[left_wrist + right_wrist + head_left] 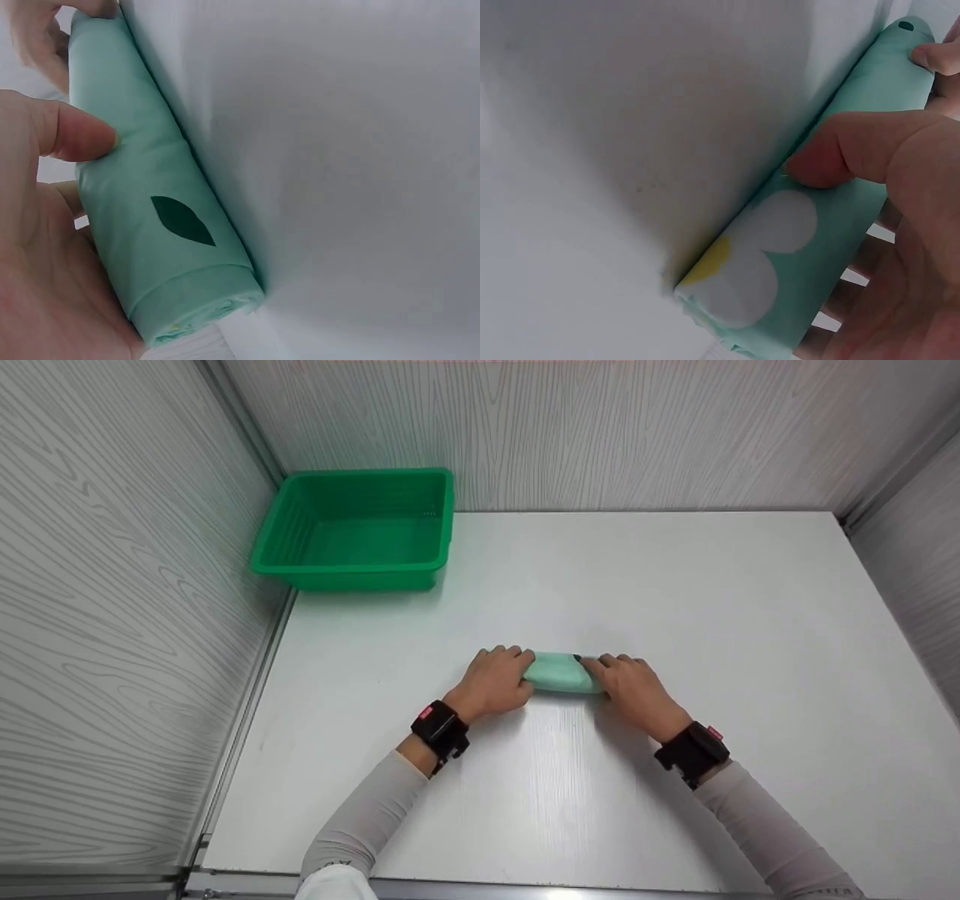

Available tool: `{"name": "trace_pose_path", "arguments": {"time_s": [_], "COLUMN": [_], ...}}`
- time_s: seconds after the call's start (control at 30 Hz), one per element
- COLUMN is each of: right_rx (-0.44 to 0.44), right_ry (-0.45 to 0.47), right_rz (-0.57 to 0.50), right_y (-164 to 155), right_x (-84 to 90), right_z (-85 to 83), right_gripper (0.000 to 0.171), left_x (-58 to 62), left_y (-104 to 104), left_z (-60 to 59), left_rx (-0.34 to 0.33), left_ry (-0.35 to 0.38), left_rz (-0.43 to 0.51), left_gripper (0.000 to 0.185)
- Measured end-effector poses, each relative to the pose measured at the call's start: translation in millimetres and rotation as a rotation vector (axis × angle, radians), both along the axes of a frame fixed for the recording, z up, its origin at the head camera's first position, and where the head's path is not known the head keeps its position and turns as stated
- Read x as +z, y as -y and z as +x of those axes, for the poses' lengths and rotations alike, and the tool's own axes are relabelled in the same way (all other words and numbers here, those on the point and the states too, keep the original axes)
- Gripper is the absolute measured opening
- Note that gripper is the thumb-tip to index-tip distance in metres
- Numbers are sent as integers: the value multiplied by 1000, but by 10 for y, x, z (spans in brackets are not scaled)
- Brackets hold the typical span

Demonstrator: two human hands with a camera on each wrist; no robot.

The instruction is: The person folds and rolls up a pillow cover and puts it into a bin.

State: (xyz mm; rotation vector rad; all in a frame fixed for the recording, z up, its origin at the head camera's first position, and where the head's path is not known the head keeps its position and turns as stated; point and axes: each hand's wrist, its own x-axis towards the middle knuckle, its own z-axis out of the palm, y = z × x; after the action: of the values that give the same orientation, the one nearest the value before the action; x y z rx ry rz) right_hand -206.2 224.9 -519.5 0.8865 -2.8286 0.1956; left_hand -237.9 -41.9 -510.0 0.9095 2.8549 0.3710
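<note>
A white table (pixel 675 607) fills the booth, walled in by grey wood-grain panels (pixel 112 585). A green plastic basket (pixel 360 526) sits at the table's far left corner, well apart from the hands. Near the middle of the table, a little toward the near edge, lies a mint-green rolled cloth (pixel 561 673), printed with a dark leaf and a white-and-yellow flower. The left hand (pixel 493 681) grips its left end, fingers curled over the roll, thumb pressed against it. The right hand (pixel 631 685) grips the right end likewise.
</note>
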Motion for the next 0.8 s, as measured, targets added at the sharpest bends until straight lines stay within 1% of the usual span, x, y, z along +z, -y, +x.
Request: {"name": "trace_pose_path", "arguments": {"time_s": [0.1, 0.23, 0.33, 0.43, 0.5, 0.57, 0.7, 0.8], "right_rx": [0, -17, -31, -45, -51, -50, -41, -42], "right_ry": [57, 114, 136, 144, 151, 163, 201, 205], "right_rz": [-45, -64, -66, -66, -71, -72, -81, -88], "right_y": [6, 1, -12, -26, -31, -33, -38, -47], "right_x": [3, -17, -24, -19, -9, -2, 14, 25], "right_z": [-15, -6, 1, -15, -32, -51, -95, -129], "right_gripper": [52, 40, 30, 28, 28, 28, 29, 29], "left_x": [-28, -64, -63, -41, -26, -18, -18, -17], "left_y": [43, 104, 145, 178, 190, 199, 185, 146], "left_z": [11, 36, 37, 25, 25, 45, 124, 182], "left_rx": [6, 2, 2, 4, 6, -1, -30, -62], "left_ry": [-5, -8, -3, -13, -40, -73, -154, -211], "left_rz": [-14, -38, -34, -13, -4, -20, -68, -96], "left_gripper": [44, 43, 38, 32, 31, 34, 49, 60]}}
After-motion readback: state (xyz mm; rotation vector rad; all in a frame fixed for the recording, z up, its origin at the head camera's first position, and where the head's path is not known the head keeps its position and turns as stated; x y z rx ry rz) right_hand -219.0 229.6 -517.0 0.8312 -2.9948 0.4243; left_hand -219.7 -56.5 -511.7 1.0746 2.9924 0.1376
